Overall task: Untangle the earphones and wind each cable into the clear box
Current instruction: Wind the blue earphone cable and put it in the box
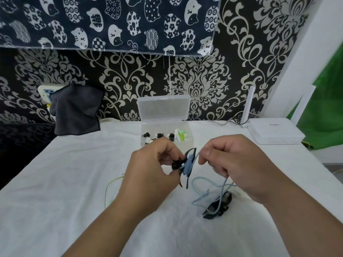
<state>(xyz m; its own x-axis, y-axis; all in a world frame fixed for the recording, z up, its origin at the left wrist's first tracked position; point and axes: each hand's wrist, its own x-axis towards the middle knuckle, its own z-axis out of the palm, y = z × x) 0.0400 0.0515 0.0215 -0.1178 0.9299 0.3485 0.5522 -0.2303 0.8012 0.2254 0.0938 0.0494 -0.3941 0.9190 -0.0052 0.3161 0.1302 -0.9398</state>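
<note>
Head view: the left hand (154,169) pinched a black earbud (176,164) and a partly wound light-blue earphone cable (189,164) above the white-covered bench (74,182). The right hand (239,164) pinched the free run, probably to keep the turns taut. The slack trailed to a black tangled earphone (219,204) lying near. The open clear plastic box (161,127), already holding earphones, stood just behind the hands. Bare bench lay to the left, and the bench edges were well apart from the work.

white router (274,131), dark cloth (76,110), patterned wallpaper (200,80)
</note>
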